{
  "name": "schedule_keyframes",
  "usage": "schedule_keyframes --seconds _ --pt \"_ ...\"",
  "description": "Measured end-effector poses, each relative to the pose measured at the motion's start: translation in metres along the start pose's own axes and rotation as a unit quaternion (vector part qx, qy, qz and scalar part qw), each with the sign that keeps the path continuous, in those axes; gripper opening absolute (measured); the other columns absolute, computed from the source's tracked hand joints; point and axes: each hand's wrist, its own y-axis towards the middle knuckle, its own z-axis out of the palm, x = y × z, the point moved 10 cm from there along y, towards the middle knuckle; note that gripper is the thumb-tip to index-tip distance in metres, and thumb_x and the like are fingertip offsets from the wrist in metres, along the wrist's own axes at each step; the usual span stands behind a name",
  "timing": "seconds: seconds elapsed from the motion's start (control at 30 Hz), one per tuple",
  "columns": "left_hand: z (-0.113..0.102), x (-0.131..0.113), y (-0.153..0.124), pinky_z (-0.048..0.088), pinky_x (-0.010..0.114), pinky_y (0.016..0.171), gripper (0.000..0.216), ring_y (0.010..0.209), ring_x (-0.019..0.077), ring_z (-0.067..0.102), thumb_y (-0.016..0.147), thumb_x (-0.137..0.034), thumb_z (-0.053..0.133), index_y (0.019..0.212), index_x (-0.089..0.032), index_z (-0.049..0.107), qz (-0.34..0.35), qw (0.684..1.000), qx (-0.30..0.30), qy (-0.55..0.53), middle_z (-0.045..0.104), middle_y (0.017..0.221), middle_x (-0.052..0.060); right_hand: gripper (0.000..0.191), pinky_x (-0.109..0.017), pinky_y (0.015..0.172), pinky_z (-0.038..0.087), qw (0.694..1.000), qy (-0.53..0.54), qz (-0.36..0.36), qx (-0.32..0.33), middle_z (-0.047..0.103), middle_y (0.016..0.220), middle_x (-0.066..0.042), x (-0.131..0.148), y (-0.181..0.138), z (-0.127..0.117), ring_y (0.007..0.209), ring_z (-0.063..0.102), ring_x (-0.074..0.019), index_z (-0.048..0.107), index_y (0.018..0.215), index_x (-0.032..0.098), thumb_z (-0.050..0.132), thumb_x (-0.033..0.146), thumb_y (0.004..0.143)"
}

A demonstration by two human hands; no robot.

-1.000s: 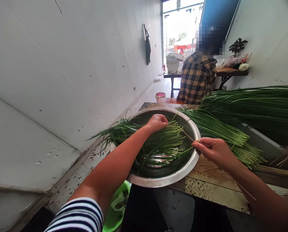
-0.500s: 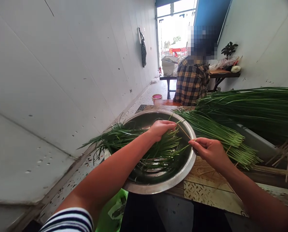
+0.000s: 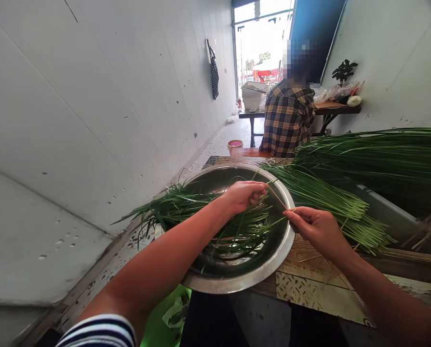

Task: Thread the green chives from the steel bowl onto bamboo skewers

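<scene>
A wide steel bowl [image 3: 262, 277] sits on the table's near edge with a loose heap of green chives [image 3: 186, 207] in it, their tips hanging over the left rim. My left hand [image 3: 244, 195] is over the bowl, fingers closed on a few chive stems. My right hand [image 3: 315, 226] is at the bowl's right rim, pinching a thin bamboo skewer [image 3: 276, 196] that points up and left toward the left hand.
A big pile of long chives [image 3: 345, 202] lies on the table to the right, over a grey tray [image 3: 389, 212]. Loose skewers [image 3: 428, 226] lie at far right. A person in a plaid shirt [image 3: 288, 120] sits ahead. White wall on the left; green bag [image 3: 168, 313] below.
My left hand has moved right across the bowl toward the skewer tip, bringing stems with it. My right hand has stayed at the rim with the skewer.
</scene>
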Motion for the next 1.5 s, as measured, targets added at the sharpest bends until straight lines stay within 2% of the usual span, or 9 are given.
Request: schedule_keyframes --seconds 0.17,0.4,0.57,1.03,1.27,1.5 --pt "-0.0007 -0.0003 0.0018 0.023 0.015 0.039 0.006 0.044 0.0013 0.038 0.079 -0.01 0.062 0.074 -0.006 0.063 0.013 1.0 0.001 0.0 0.056 0.065 0.004 0.042 -0.022 0.045 0.032 1.0 0.006 0.002 0.004 0.063 0.062 -0.001 -0.0004 0.0 0.0008 0.049 0.047 -0.0097 0.075 0.09 0.015 0.059 0.052 0.081" --pt "0.0016 0.0012 0.0012 0.021 0.015 0.039 0.01 0.043 0.0009 0.036 0.082 -0.01 0.057 0.075 -0.005 0.062 0.013 1.0 0.009 -0.015 0.055 0.066 0.003 0.044 -0.022 0.045 0.034 1.0 -0.002 0.003 0.002 0.064 0.063 -0.002 -0.0022 -0.0004 0.0001 0.051 0.05 -0.0108 0.075 0.092 0.015 0.058 0.054 0.08" --pt "0.0022 0.0018 -0.0003 0.021 0.016 0.04 0.006 0.044 0.0009 0.035 0.078 -0.011 0.064 0.075 -0.005 0.063 0.008 1.0 0.009 -0.026 0.055 0.065 0.002 0.044 -0.022 0.045 0.034 1.0 0.0 0.005 0.009 0.063 0.064 -0.004 -0.0026 -0.0006 0.001 0.052 0.049 -0.0113 0.075 0.093 0.014 0.057 0.053 0.082" --pt "0.0003 -0.0007 0.0017 0.02 0.017 0.041 0.01 0.045 0.0004 0.036 0.074 -0.014 0.069 0.077 -0.005 0.065 0.043 0.999 0.004 -0.011 0.057 0.067 0.003 0.04 -0.023 0.043 0.031 1.0 -0.002 0.003 0.012 0.059 0.059 -0.002 0.0008 -0.0017 0.0017 0.049 0.045 -0.0104 0.073 0.082 0.016 0.055 0.052 0.082" --pt "0.0035 0.0018 -0.0003 0.019 0.017 0.041 0.013 0.045 0.0005 0.034 0.072 -0.016 0.072 0.074 -0.005 0.065 0.038 0.999 0.005 -0.016 0.056 0.063 0.002 0.041 -0.022 0.043 0.03 1.0 0.02 0.01 0.016 0.056 0.057 -0.001 -0.0017 -0.0007 0.0039 0.049 0.041 -0.0092 0.072 0.079 0.015 0.056 0.052 0.082" --pt "0.0007 -0.0015 -0.0004 0.017 0.019 0.042 0.019 0.046 0.0004 0.033 0.067 -0.022 0.077 0.073 -0.006 0.069 0.077 0.997 0.0 0.026 0.06 0.066 0.004 0.041 -0.021 0.041 0.03 0.999 0.044 0.012 0.001 0.054 0.055 -0.001 -0.0035 -0.0008 0.003 0.047 0.04 -0.0087 0.073 0.081 0.014 0.057 0.053 0.081"
